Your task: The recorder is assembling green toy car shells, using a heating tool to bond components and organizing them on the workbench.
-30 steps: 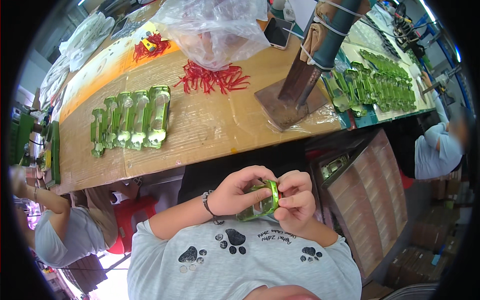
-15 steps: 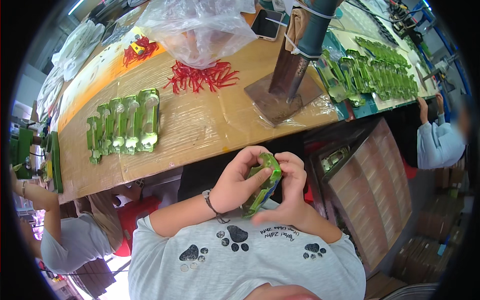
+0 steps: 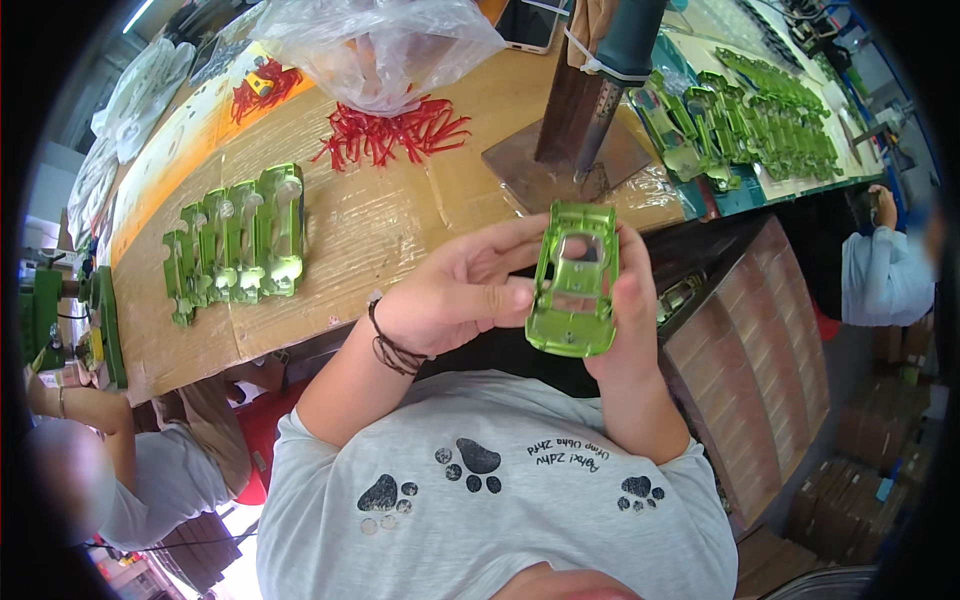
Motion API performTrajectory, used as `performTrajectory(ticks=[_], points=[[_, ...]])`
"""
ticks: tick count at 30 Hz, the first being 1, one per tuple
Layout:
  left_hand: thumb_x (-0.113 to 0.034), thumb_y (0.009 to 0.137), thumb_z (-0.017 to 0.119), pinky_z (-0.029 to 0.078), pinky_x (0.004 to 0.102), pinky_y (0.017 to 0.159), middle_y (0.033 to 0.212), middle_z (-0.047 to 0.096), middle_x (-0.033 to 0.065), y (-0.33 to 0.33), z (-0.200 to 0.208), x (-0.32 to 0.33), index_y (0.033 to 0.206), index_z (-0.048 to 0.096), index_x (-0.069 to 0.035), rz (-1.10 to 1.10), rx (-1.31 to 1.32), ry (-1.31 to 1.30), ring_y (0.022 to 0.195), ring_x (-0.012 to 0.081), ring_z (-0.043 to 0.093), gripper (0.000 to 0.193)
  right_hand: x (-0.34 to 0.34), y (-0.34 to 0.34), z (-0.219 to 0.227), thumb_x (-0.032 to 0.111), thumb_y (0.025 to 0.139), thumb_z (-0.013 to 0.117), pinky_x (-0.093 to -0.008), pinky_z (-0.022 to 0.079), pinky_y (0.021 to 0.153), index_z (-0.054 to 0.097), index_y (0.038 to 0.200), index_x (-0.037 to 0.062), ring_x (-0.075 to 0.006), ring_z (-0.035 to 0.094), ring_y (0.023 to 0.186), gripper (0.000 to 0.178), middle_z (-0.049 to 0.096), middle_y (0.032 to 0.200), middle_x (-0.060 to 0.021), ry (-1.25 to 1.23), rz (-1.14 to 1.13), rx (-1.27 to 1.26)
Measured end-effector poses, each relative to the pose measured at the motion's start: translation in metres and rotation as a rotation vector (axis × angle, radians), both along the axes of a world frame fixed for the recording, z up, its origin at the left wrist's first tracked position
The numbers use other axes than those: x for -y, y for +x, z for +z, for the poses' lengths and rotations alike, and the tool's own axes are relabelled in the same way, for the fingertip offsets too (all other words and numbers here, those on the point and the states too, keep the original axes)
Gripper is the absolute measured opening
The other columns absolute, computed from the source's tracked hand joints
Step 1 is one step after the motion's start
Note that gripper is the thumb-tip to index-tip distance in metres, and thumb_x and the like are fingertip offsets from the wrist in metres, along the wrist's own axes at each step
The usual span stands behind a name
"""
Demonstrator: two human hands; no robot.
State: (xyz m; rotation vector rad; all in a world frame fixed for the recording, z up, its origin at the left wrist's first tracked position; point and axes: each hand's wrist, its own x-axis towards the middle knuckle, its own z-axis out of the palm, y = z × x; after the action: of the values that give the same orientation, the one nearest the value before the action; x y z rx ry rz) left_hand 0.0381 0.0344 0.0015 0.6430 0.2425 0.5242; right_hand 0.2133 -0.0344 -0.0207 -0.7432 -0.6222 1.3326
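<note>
Between my two hands is a green toy car body (image 3: 572, 285), its long axis pointing away from me, with openings where the windows would be. My left hand (image 3: 465, 285) grips its left side, the thumb pressed near the middle. Along the right side my right hand (image 3: 628, 300) closes on it, thumb against the edge and fingers partly hidden behind. At the left of the table, several similar green car bodies (image 3: 240, 240) stand in a row. Beyond my hands lies a pile of thin red plastic strips (image 3: 392, 132).
A metal post on a square base plate (image 3: 510, 172) rises from the cardboard-covered table (image 3: 380, 245). Clear plastic bags (image 3: 375, 50) lie behind the red pile. More green shells (image 3: 780, 140) fill the right-hand table. An open box (image 3: 745, 370) stands at my right; people sit on both sides.
Both hands have lifted the car body up and away from my chest. It has turned from edge-on to show its broad face, and my grip now lies along its two sides.
</note>
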Motion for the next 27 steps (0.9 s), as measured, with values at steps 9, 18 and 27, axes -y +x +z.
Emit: performTrajectory(ticks=[9,18,27], points=[[-0.013,0.083,0.077,0.044,0.0434,0.106,0.148,0.04,0.0237,0.02,0.01,-0.009,0.149,0.023,0.007,0.163,-0.001,0.085,0.131,0.0326,0.049,0.088,-0.025,0.008,0.016,0.053,0.073,0.082,-0.0384,0.059,0.085,0.028,0.137,0.0009,-0.025,0.063,0.107,0.099,0.054,0.125,-0.0148,0.052,0.026,-0.149],[-0.019,0.08,0.081,0.045,0.0386,0.105,0.146,0.044,0.0192,0.021,0.019,-0.008,0.149,0.026,0.007,0.168,-0.071,0.168,0.129,0.0255,0.05,0.092,-0.019,0.003,0.022,0.053,0.073,0.081,-0.0372,0.058,0.085,0.027,0.138,0.0025,-0.0235,0.064,0.105,0.098,0.056,0.123,-0.0134,0.041,0.022,-0.213],[-0.029,0.081,0.081,0.044,0.0393,0.106,0.143,0.048,0.0143,0.021,0.025,-0.004,0.146,0.036,0.003,0.204,-0.091,0.092,0.128,0.0239,0.051,0.086,-0.018,-0.001,0.028,0.058,0.086,0.067,-0.0357,0.055,0.089,0.036,0.135,0.0023,-0.0194,0.062,0.106,0.08,0.057,0.123,-0.0105,0.001,0.013,-0.217]])
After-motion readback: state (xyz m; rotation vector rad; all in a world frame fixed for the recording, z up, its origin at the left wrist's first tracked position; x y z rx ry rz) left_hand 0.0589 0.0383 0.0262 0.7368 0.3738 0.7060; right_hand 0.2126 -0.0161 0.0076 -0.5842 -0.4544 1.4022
